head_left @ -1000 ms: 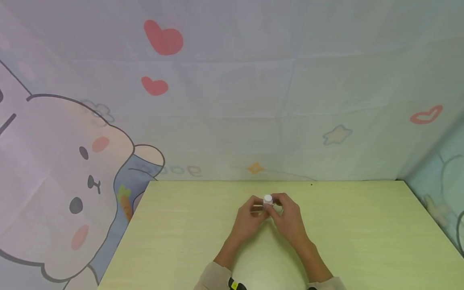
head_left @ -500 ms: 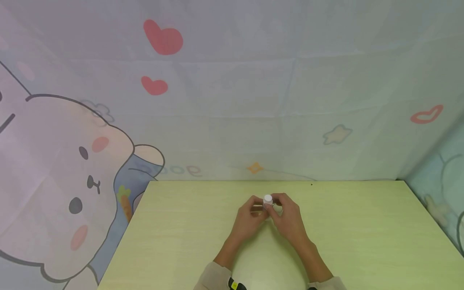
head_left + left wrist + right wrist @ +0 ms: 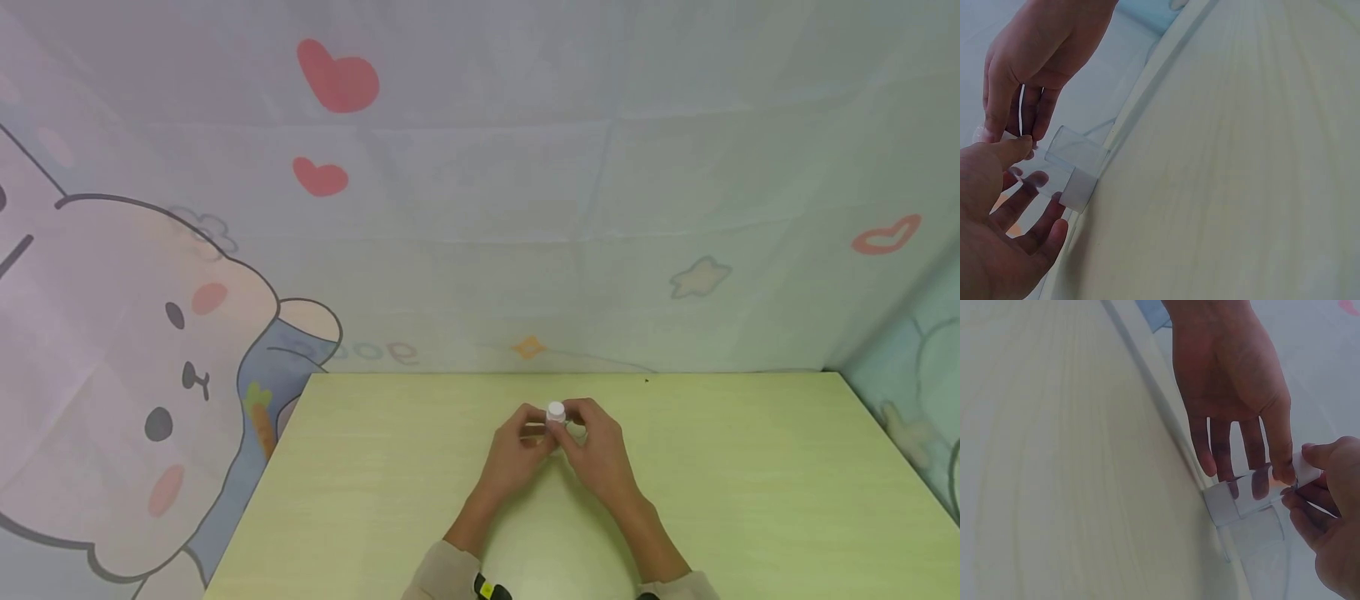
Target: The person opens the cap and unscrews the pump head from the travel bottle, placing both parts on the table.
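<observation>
Between both hands stands a slim clear bottle (image 3: 1052,177) with a white screw cap (image 3: 556,409) on top and a white base (image 3: 1220,504). A clear, hollow piece (image 3: 1079,150) juts from its side near the base. My left hand (image 3: 513,454) holds the clear body between thumb and fingers. With thumb and fingertips my right hand (image 3: 597,446) pinches the bottle at the cap's lower edge. The bottle looks upright over the table; whether its base touches the tabletop I cannot tell. In the head view the hands hide most of the body.
A pale yellow-green wooden table (image 3: 390,483) lies under the hands. Behind it hangs a light cloth backdrop (image 3: 480,208) printed with hearts and a cartoon animal. A tiny dark speck (image 3: 647,381) lies near the table's back edge.
</observation>
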Demonstrator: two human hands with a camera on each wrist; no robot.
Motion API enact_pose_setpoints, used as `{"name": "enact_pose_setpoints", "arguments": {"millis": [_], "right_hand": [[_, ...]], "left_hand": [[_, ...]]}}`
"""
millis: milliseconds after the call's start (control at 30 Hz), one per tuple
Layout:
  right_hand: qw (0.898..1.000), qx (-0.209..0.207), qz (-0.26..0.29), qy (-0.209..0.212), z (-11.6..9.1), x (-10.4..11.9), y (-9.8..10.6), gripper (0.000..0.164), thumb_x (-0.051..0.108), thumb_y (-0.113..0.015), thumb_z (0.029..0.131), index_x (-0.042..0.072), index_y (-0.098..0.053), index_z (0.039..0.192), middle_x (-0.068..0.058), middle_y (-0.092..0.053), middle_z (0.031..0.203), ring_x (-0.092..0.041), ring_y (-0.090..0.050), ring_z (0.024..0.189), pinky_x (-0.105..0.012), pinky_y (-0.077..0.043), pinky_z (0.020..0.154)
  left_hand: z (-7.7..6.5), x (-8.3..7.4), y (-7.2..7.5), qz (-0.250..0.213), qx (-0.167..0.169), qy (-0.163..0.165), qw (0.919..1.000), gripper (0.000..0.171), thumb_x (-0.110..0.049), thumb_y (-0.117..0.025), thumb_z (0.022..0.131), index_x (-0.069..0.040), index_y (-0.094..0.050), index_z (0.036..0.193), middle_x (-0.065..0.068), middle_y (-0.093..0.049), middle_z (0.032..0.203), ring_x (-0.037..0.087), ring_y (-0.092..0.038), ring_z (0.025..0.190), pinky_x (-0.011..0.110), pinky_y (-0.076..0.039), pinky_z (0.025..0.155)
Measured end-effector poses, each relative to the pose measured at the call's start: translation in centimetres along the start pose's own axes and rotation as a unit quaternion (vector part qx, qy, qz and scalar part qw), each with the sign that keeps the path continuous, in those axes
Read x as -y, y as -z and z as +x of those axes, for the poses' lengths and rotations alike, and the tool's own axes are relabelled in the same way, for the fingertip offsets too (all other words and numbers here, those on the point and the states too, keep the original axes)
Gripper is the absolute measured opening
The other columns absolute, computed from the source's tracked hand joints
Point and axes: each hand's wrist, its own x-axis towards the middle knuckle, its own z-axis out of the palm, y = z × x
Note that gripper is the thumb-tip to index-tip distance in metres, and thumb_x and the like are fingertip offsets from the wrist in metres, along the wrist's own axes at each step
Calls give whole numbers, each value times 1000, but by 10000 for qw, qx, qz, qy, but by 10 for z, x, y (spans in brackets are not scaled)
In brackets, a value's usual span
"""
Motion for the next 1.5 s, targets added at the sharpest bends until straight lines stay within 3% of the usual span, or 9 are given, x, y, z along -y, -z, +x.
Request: {"name": "enact_pose_setpoints", "arguments": {"millis": [433, 1000, 1500], "right_hand": [[9996, -94, -107, 236, 1, -4, -2, 25, 9, -80, 96, 3, -68, 117, -7, -72, 113, -29, -70, 107, -52, -59, 95], [10000, -24, 11, -62, 1, -2, 0, 25, 14, -81, 97, 6, -68, 116, -5, -71, 114, -27, -69, 108, -46, -59, 98], [10000, 16, 40, 25, 0, -3, 0, 25, 16, -79, 98, 5, -68, 118, -5, -70, 116, -26, -69, 110, -46, -58, 99]], "left_hand": [[1, -1, 0, 36, -41, -13, 10000, 22, -32, -75, 102, -25, -66, 120, -7, -70, 130, 21, -69, 119, 42, -57, 100], [1, 1, -1, 44, -35, -78, 10000, 22, -32, -75, 102, -25, -65, 121, -7, -69, 130, 20, -69, 119, 42, -57, 100], [0, 1, -1, 61, -63, -105, 9999, 23, -34, -75, 102, -24, -66, 120, -6, -70, 130, 21, -69, 119, 43, -57, 100]]}}
